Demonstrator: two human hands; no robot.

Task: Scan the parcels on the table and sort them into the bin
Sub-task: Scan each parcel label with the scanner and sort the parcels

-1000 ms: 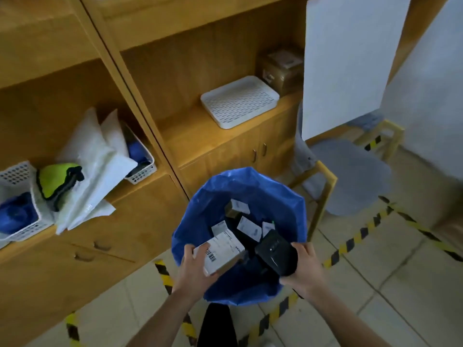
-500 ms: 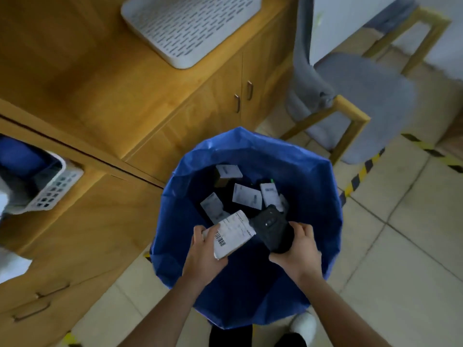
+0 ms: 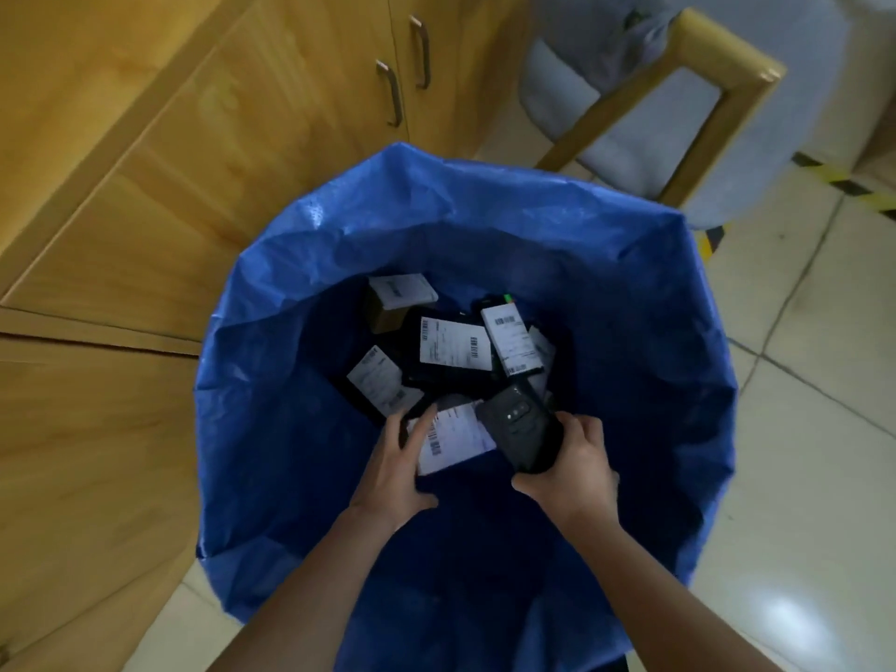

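Both hands reach inside the mouth of the blue bin. The left hand pinches a flat parcel by its near edge, thumb across the white barcode label and fingers curled beneath. The parcel hangs label-up above the heap of labelled parcels already on the bottom. The right hand is wrapped round a black handheld scanner, which touches or overlaps the parcel's right corner. The likely step is the drop, and the main risk sits with the scanner. It is held over the same opening, so a loosened grip or a knock from the parcel could send it down among the dark packages (black on black, it would be slow to find). The frame cannot show whether this label has been read; letting go unscanned would mean digging it back out. The bin's wall is soft, creased sheet, so a forearm leaning on the rim could fold it inward. A wooden cabinet and a grey chair stand just beside the bin.
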